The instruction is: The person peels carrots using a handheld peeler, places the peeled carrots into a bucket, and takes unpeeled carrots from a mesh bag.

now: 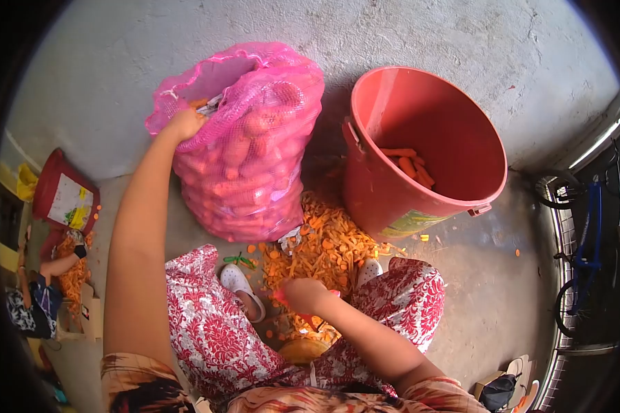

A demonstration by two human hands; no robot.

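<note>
My left hand (188, 124) is at the open mouth of a pink mesh sack (244, 165) full of carrots, its fingers partly hidden by the rim. Just beyond the fingers an orange carrot piece (200, 103) shows. My right hand (307, 296) is closed around a small pinkish-red object, mostly hidden, low between my knees. Beneath and beyond it lies a heap of orange peelings and carrot slices (331, 241) on the floor. Right of the sack, a large red bucket (427, 199) holds several peeled carrots (410, 166) at its bottom.
At the far left, a person (38, 296) is beside another red bucket (65, 193) and more peelings (76, 275). A blue bicycle (589, 241) stands at the right. A grey wall (393, 34) rises behind the sack and bucket. Footwear (520, 385) lies at the lower right.
</note>
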